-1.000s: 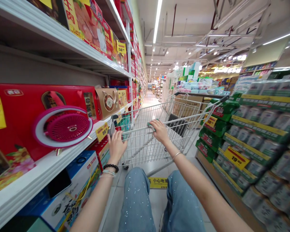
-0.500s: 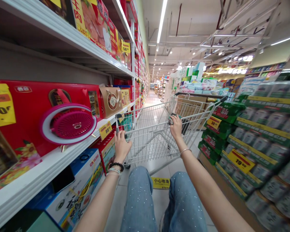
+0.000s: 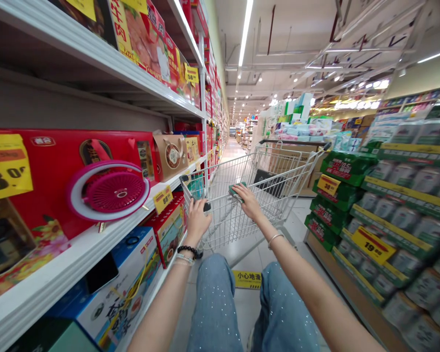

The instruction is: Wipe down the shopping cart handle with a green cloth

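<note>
A wire shopping cart (image 3: pixel 227 230) stands in front of my knees, turned at an angle. My left hand (image 3: pixel 198 220) is closed on its near left corner, beside a black plastic corner piece (image 3: pixel 207 207). My right hand (image 3: pixel 250 203) presses a folded green cloth or pad (image 3: pixel 238 187) onto the cart's top side rail; the exact kind is unclear. Part of the pad is hidden beneath my fingers.
On the left, a shelf (image 3: pixel 124 217) carries red gift boxes and a pink round fan with a light ring (image 3: pixel 117 190). Stacked green drink packs (image 3: pixel 346 166) and canned packs line the right. A yellow floor sign (image 3: pixel 247 279) lies between my knees.
My right hand has slid left along the rail with the green pad. The cart's far end has shifted left, and my left hand has moved slightly right and down.
</note>
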